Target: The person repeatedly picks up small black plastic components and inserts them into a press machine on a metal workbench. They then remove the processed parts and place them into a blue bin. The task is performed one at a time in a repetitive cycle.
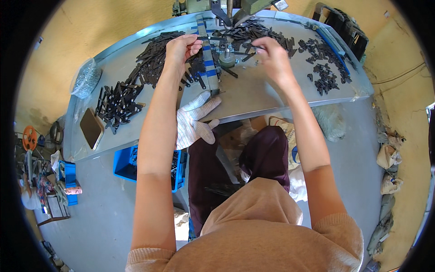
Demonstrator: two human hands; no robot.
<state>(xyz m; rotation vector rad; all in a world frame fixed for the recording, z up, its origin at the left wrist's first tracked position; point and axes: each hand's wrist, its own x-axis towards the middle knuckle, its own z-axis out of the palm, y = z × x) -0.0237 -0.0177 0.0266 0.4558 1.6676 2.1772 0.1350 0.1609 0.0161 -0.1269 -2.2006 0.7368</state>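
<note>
My left hand (183,48) pinches the left end of a flat black metal strip (212,38), which reaches across a bar wrapped in blue and grey tape (208,63) towards the machine. My right hand (272,56) is slightly blurred and holds a small dark piece (259,47) between thumb and fingers. Between the hands stands a round metal post (227,58) below the head of a green machine (253,6). Flat black strips (153,56) lie heaped beside my left hand, and more black strips (256,30) lie behind the post.
A tub of small metal parts (86,79), a pile of joined black parts (119,103) and a phone (91,129) are at the left. A striped glove (195,124) lies at the front edge. Small black pieces (326,76) lie right. A blue crate (125,166) stands below.
</note>
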